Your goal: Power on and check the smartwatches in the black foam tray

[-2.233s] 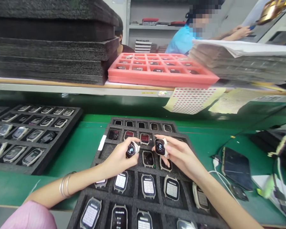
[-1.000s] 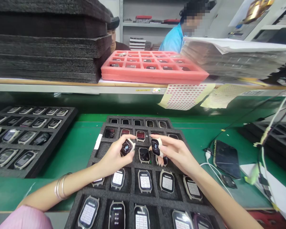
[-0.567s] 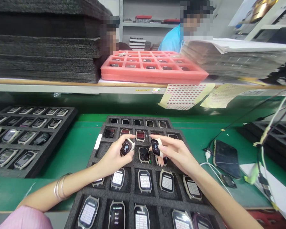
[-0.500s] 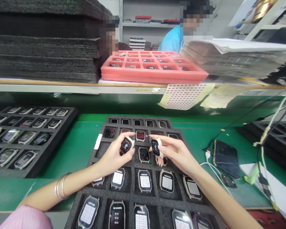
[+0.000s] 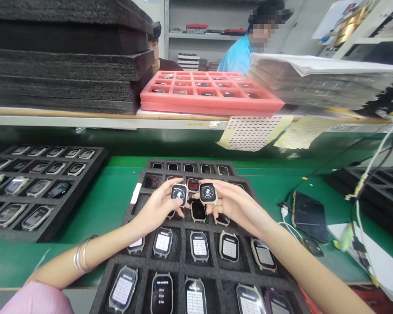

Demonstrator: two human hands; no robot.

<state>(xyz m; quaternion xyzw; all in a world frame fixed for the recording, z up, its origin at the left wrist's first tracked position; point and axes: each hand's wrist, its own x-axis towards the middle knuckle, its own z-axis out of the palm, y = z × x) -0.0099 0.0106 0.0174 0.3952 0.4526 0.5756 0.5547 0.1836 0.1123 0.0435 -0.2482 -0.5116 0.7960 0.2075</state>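
My left hand (image 5: 162,203) grips a strapless smartwatch (image 5: 179,193) with a light frame, its lit screen facing me and the thumb on the screen's lower edge. Close beside it, a second lit smartwatch (image 5: 208,192) is held in my right hand (image 5: 234,200), fingers around its side and back. Both are raised above a black foam tray (image 5: 180,266) with many watch bodies in its compartments. Several in the near rows show white grid screens, such as this watch (image 5: 199,246). Directly below my hands lies a dark-screened watch (image 5: 198,211). My fingers partly cover the compartments behind them.
Another foam tray of watches (image 5: 100,163) sits on the left. On the right lie a phone (image 5: 310,216), cables (image 5: 360,192) and paper. A shelf above carries stacked black foam (image 5: 59,65) and a pink foam tray (image 5: 212,104). Two people are behind it, one in a blue top (image 5: 234,56).
Both watches have come closer together and turned, so their screens face me more squarely. My left hand moved slightly right, and my right hand slightly left.
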